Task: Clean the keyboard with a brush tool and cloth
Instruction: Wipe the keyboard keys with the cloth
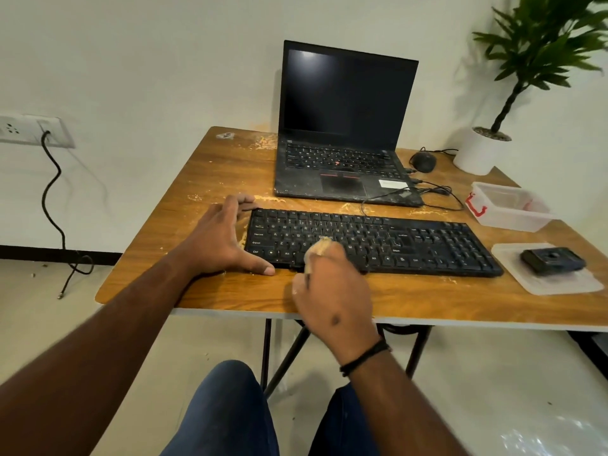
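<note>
A black keyboard [411, 241] lies across the wooden table [214, 166]. My left hand [223, 238] rests at its left end, fingers along the far corner and thumb at the near edge, bracing it. My right hand [332, 291] grips a pale brush tool [320, 248] whose blurred tip sits on the keys near the space bar. Light sawdust-like crumbs lie on the table around the keyboard. No cloth can be made out.
An open black laptop [342, 126] stands behind the keyboard, cables and a mouse [423, 161] to its right. A clear plastic box [510, 205], a lid holding a dark object [552, 261] and a potted plant [483, 153] occupy the right side.
</note>
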Motion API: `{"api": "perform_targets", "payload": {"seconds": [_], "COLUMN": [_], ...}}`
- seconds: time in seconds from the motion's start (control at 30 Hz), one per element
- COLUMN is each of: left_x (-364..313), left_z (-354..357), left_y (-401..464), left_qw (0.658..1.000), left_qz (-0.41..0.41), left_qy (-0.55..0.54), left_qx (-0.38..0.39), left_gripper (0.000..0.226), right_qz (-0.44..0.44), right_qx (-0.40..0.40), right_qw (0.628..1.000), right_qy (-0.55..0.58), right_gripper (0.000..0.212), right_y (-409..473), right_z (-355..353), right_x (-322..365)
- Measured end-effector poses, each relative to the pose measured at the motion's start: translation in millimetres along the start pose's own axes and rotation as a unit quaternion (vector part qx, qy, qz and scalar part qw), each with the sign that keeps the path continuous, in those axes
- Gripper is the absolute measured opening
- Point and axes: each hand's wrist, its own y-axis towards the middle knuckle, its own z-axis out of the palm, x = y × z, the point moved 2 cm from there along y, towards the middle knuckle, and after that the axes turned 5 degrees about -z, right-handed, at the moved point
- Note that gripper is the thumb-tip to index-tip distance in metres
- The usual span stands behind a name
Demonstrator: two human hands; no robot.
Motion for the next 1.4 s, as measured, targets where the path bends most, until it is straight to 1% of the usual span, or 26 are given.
{"api": "perform_targets", "payload": {"seconds": [0.1, 0.2, 0.27, 0.37, 0.43, 0.53, 0.7, 0.77, 0.83, 0.9, 0.97, 1.0, 1.07, 1.2, 1.27, 1.3, 1.33, 1.4], "left_x": [-1, -1, -2, -1, -1, -9, -21, -20, -19, -20, -22, -21, -20, -17, -18, -18, -18, -18], "left_z": [0, -2, -3, -2, -2, 0, 13, 13, 13, 15, 14, 14, 14, 15, 15, 15, 15, 15], "left_y": [0, -1, -1, -1, -1, 1, 7, 8, 8, 8, 7, 6, 7, 8, 8, 9, 8, 7], "left_qw": [1.0, 1.0, 1.0, 1.0, 1.0, 0.999, 0.999, 0.999, 0.999, 0.999, 0.999, 0.999, 0.999, 0.999, 0.999, 0.999, 0.999, 0.999], "left_qz": [-0.003, -0.002, 0.003, 0.001, -0.007, -0.008, 0.029, 0.031, 0.037, 0.045, 0.045, 0.043, 0.04, 0.04, 0.043, 0.043, 0.045, 0.045], "left_qy": [0.002, 0.001, -0.003, 0.0, -0.003, 0.007, 0.01, 0.008, 0.011, 0.013, -0.001, -0.012, -0.019, -0.008, -0.002, 0.0, 0.0, 0.0], "left_qx": [-0.005, -0.003, 0.002, 0.008, 0.014, 0.032, 0.019, 0.015, 0.016, 0.022, 0.027, 0.027, 0.02, 0.007, 0.006, 0.006, 0.005, 0.004], "left_gripper": [0.139, 0.139, 0.137, 0.14, 0.144, 0.155, 0.148, 0.147, 0.149, 0.149, 0.148, 0.149, 0.149, 0.146, 0.143, 0.143, 0.142, 0.141], "right_qz": [-0.035, -0.038, -0.019, 0.049, 0.079, 0.071, 0.096, 0.082, 0.041, -0.011, -0.035, -0.033, -0.029, -0.064, -0.074, -0.081, -0.09, -0.104], "right_qx": [0.006, 0.001, 0.0, -0.012, -0.021, -0.015, -0.008, -0.007, -0.009, -0.034, -0.046, -0.03, 0.035, 0.169, 0.203, 0.196, 0.172, 0.091], "right_qw": [0.999, 0.999, 1.0, 0.998, 0.995, 0.995, 0.994, 0.996, 0.999, 0.999, 0.998, 0.999, 0.998, 0.983, 0.976, 0.977, 0.98, 0.987], "right_qy": [0.01, -0.001, -0.017, -0.048, -0.053, -0.067, -0.051, -0.027, 0.002, 0.015, 0.007, -0.007, -0.036, 0.013, 0.025, 0.036, 0.053, 0.08], "right_gripper": [0.03, 0.029, 0.03, 0.03, 0.03, 0.029, 0.03, 0.029, 0.029, 0.027, 0.024, 0.023, 0.021, 0.035, 0.04, 0.042, 0.044, 0.044], "right_y": [5, 2, -2, -9, -11, -10, 2, 8, 17, 29, 46, 53, 61, 53, 50, 52, 55, 67], "right_z": [7, 3, -4, -18, -23, -22, -21, -18, -13, -11, -11, -10, -11, -24, -33, -35, -35, -31], "right_x": [21, 7, -15, -51, -62, -58, -45, -31, -11, 7, 16, 16, 10, -8, -16, -18, -19, -16]}}
